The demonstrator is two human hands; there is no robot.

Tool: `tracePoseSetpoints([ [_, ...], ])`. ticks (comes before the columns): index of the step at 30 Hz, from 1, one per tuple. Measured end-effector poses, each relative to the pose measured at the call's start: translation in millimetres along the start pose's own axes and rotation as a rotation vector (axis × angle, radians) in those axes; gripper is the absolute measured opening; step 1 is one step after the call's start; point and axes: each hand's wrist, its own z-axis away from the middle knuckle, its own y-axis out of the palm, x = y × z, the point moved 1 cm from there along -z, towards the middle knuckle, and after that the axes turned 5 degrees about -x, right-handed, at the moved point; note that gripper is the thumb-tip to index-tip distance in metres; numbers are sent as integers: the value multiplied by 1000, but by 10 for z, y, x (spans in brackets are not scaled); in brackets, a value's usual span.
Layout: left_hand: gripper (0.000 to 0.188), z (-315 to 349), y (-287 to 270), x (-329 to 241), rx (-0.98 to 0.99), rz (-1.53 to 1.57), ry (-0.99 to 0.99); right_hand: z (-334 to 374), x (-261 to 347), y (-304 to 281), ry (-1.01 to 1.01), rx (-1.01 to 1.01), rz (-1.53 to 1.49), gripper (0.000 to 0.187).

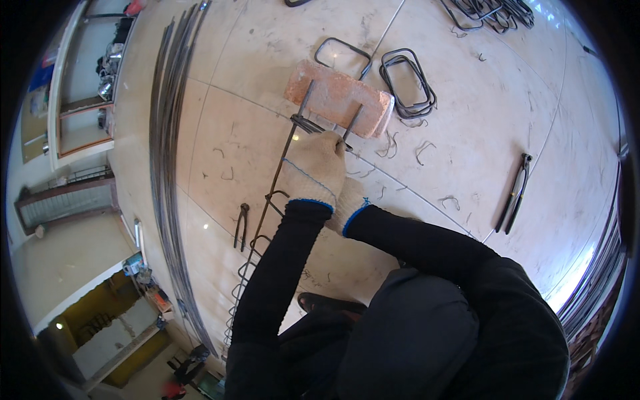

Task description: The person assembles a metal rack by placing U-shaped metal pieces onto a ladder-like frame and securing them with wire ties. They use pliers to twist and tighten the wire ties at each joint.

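My left hand point(312, 167), in a beige knit glove, is closed at the far end of a steel rebar cage, just short of a reddish brick point(327, 93). What its curled fingers grip is hidden. Behind it, my gloved right hand point(349, 200) shows only near the blue-edged cuff, its fingers out of sight. The cage's long bar point(283, 160) rests with its end on the brick, and another bar end point(354, 121) lies beside it. Several bent stirrups point(307, 125) bunch around the bars right before my left hand. More stirrups point(240, 280) are spaced along the cage toward me.
Small pincers point(243, 227) lie left of the cage, longer pincers point(514, 193) at right. Loose rectangular stirrups point(408, 83) lie beyond the brick, with a pile point(493, 13) farther back. Wire scraps point(425, 152) dot the tiled floor. Long steel rods point(167, 133) run along the left.
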Motion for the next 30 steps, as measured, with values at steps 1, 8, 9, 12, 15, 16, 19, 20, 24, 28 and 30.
tracePoseSetpoints([
  [1, 26, -15, 23, -53, 16, -37, -18, 37, -71, 64, 2, -43, -58, 43],
  [8, 28, 98, 27, 79, -30, 99, -88, 98, 395, -423, 112, 84, -114, 43],
  [9, 29, 103, 38, 118, -33, 128, -92, 141, 469, -528, 120, 98, -68, 40],
  [12, 29, 124, 51, 78, -39, 172, -128, 264, 138, -238, 587, -20, -693, 35],
  [15, 31, 145, 64, 69, -58, 215, -181, 228, -206, -240, 803, -121, -1259, 35],
  [16, 31, 141, 65, 59, -60, 237, -193, 232, -405, -182, 684, -87, -1282, 35],
  [19, 33, 152, 157, 171, -132, 255, -154, 26, -627, -148, 560, 134, -1417, 37],
  [20, 32, 107, 150, 153, -86, 272, -166, 20, -857, 89, 420, 177, -1315, 38],
  [24, 32, -32, -2, 196, 74, 291, -263, -125, -932, 364, 623, 339, -2036, 43],
  [28, 32, -135, 38, 300, 155, 297, -226, -240, -937, 453, 339, 249, -2247, 40],
  [30, 32, -152, -29, 296, 172, 250, -212, -285, -967, 466, 457, 322, -2243, 50],
])
